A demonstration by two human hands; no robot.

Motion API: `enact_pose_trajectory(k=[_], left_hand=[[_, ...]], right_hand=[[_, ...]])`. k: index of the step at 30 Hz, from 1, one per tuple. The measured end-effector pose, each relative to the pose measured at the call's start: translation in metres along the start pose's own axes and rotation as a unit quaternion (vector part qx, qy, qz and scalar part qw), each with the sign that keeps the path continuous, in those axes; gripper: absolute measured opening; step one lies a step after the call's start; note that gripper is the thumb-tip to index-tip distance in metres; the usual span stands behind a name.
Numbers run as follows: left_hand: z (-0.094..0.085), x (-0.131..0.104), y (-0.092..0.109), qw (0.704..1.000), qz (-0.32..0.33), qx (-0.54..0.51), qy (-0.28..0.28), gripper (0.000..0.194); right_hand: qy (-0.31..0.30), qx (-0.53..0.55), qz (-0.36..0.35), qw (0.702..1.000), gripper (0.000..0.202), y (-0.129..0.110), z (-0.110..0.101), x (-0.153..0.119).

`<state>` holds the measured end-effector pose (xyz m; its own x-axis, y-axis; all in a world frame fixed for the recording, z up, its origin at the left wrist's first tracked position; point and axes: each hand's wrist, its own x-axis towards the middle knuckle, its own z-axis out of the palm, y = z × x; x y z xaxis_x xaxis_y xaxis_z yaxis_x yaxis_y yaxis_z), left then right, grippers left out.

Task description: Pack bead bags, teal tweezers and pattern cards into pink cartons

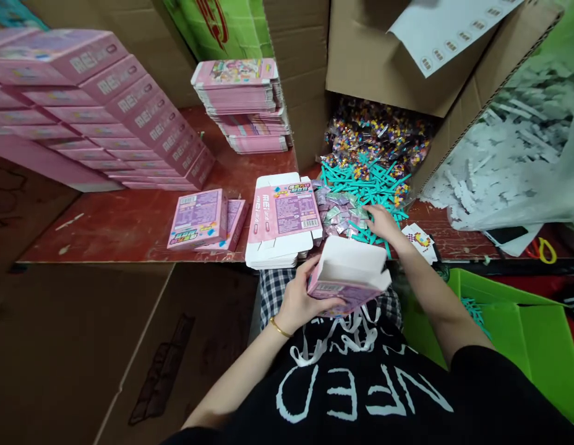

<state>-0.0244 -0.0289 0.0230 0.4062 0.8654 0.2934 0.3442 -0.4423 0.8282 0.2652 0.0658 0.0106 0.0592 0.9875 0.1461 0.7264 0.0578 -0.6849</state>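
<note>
My left hand [300, 301] grips a pink and purple printed box [345, 293], tilted in front of my chest with its white flaps raised and its mouth open. At the pile, my right hand [383, 222] reaches down with fingers stretched and somewhat apart; the fingertips touch small flat sachets [340, 210] and teal sticks [368, 182]. What lies under those fingertips is partly hidden. Left of the sachets, a stack of flattened pink cartons [287, 210] rests at the table's front edge. Two closed pink boxes [198, 216] lie further left, one partly over the other.
Tall rows of pink boxes [143, 117] stand at the left, with a pile of folded cartons [243, 105] behind. A cardboard box [380, 62] spills bags of colourful beads [375, 133]. White pieces in a clear bag [514, 142], printed cards [420, 241] and a green bin [505, 321] are right.
</note>
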Motion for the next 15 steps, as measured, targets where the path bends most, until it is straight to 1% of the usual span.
enact_pose_trajectory(k=[1,2,3,4,5,6,8,9,10,11,13,14,15], left_hand=[[0.000,0.001,-0.004,1.000,-0.027,-0.007,0.006,0.099],[0.000,0.003,-0.007,0.999,-0.052,-0.011,0.006,0.099],[0.000,0.005,-0.009,0.997,-0.073,-0.013,0.004,0.098],[0.001,0.009,-0.010,0.996,-0.089,-0.016,0.003,0.097],[0.002,0.012,-0.011,0.995,-0.101,-0.018,0.002,0.095],[0.003,0.016,-0.011,0.994,-0.112,-0.021,0.002,0.093],[0.005,0.024,-0.008,0.991,-0.130,-0.034,0.007,0.089],[0.006,0.028,-0.006,0.990,-0.137,-0.043,0.011,0.088],[0.007,0.032,-0.003,0.988,-0.144,-0.055,0.015,0.087],[0.006,0.037,0.001,0.986,-0.150,-0.069,0.019,0.087],[0.002,0.047,0.010,0.981,-0.162,-0.101,0.023,0.085],[-0.003,0.054,0.013,0.978,-0.171,-0.118,0.025,0.083],[-0.010,0.062,0.015,0.973,-0.185,-0.134,0.027,0.080]], right_hand=[[-0.006,-0.074,0.001,0.997,0.028,0.017,0.000,0.013],[-0.025,-0.128,-0.008,0.991,0.031,0.030,0.000,0.023],[-0.037,-0.160,-0.024,0.986,0.030,0.040,-0.001,0.030],[-0.031,-0.171,-0.039,0.984,0.027,0.045,-0.002,0.034],[-0.005,-0.164,-0.050,0.985,0.025,0.045,-0.004,0.035],[0.044,-0.139,-0.054,0.988,0.024,0.041,-0.006,0.033],[0.173,-0.044,-0.049,0.983,0.025,0.019,-0.014,0.021],[0.221,0.017,-0.050,0.974,0.025,0.004,-0.018,0.012],[0.234,0.075,-0.061,0.968,0.025,-0.013,-0.023,0.002],[0.207,0.121,-0.084,0.967,0.024,-0.030,-0.028,-0.008],[0.053,0.161,-0.163,0.972,0.019,-0.059,-0.035,-0.018],[-0.011,0.164,-0.194,0.967,0.018,-0.067,-0.038,-0.015],[-0.037,0.161,-0.206,0.964,0.018,-0.070,-0.039,-0.006]])
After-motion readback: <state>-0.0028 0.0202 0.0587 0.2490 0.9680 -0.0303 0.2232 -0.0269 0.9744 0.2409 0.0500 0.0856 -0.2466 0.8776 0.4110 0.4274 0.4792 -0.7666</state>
